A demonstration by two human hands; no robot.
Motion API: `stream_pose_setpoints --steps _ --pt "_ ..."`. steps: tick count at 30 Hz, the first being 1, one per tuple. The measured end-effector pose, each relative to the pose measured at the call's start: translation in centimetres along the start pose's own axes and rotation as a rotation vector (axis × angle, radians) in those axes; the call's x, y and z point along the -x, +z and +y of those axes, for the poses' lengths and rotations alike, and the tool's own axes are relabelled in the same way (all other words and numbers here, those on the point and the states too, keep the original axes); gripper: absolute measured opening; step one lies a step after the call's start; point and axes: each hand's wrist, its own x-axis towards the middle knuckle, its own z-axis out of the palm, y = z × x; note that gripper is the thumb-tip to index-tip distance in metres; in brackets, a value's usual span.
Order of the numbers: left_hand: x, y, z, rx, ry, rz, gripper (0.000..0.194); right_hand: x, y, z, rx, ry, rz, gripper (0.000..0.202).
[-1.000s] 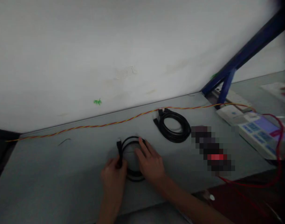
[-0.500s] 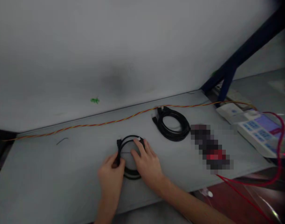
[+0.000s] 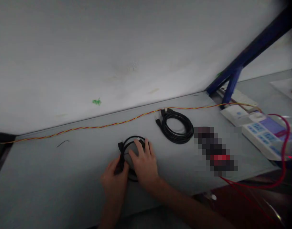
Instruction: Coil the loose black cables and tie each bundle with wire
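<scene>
A small coil of black cable [image 3: 121, 146] with plug ends lies on the grey table in front of me. My left hand [image 3: 114, 176] pinches the coil's left side between thumb and fingers, just below one plug. Over the right side rests my right hand [image 3: 144, 163], its fingers curled onto the cable near another plug and its thumb toward the coil's middle. The palm hides the coil's right edge. A larger coil of black cable [image 3: 178, 140] sits farther back to the right, touched by neither hand.
A twisted red-and-yellow wire [image 3: 100, 127] runs along the back of the table [image 3: 52, 178]. At right are a blurred-out dark and red object [image 3: 215, 149], a white device with blue keys [image 3: 265, 136], a red cable [image 3: 284, 156] and a blue metal frame [image 3: 251, 54]. A short thin wire [image 3: 62, 143] lies left.
My right hand has shifted slightly left and up over the coil, its thumb moving farther into the middle. The left hand keeps its pinch in nearly the same place.
</scene>
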Motion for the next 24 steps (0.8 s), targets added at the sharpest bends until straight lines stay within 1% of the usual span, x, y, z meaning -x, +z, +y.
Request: stream_pose_setpoints --steps 4,5,6,7,9,12,15,17,20,22,24 --pt "0.5 0.5 -0.5 0.039 -0.088 0.017 0.055 0.0 0.3 0.1 -0.006 -0.027 0.022 0.014" --pt "0.5 0.5 -0.5 0.035 -0.087 0.019 0.054 0.0 0.4 0.2 -0.007 -0.029 0.022 0.014" --pt "0.6 0.5 -0.5 0.02 -0.06 0.025 0.05 0.1 0.4 0.2 -0.01 -0.03 0.023 0.014" --pt "0.5 0.5 -0.5 0.0 -0.007 0.032 0.043 0.1 0.5 0.3 -0.014 -0.03 0.024 0.014" --pt "0.3 0.2 -0.4 -0.044 0.143 0.034 0.033 0.2 0.7 0.3 -0.024 -0.03 0.033 0.013" --pt "-0.4 -0.7 -0.7 -0.147 0.366 0.009 0.028 0.3 1.0 0.5 -0.037 -0.028 0.065 0.012" --pt "-1.3 -1.8 -1.4 -0.26 0.477 -0.017 0.026 0.5 0.9 0.6 -0.054 -0.021 0.08 0.014" --pt "-2.1 -2.6 -2.2 -0.273 0.531 -0.093 0.028 0.5 0.7 0.8 -0.067 -0.016 0.071 0.016" --pt "-3.4 -3.4 -3.6 -0.225 0.613 -0.21 0.029 0.5 0.4 1.0 -0.103 -0.008 0.062 0.019" --pt "-4.4 -3.6 -4.4 -0.193 0.67 -0.269 0.031 0.6 0.5 1.2 -0.128 -0.003 0.054 0.027" --pt "-5.3 -3.6 -5.0 -0.159 0.748 -0.328 0.035 0.7 0.8 1.3 -0.145 0.018 0.069 0.039"
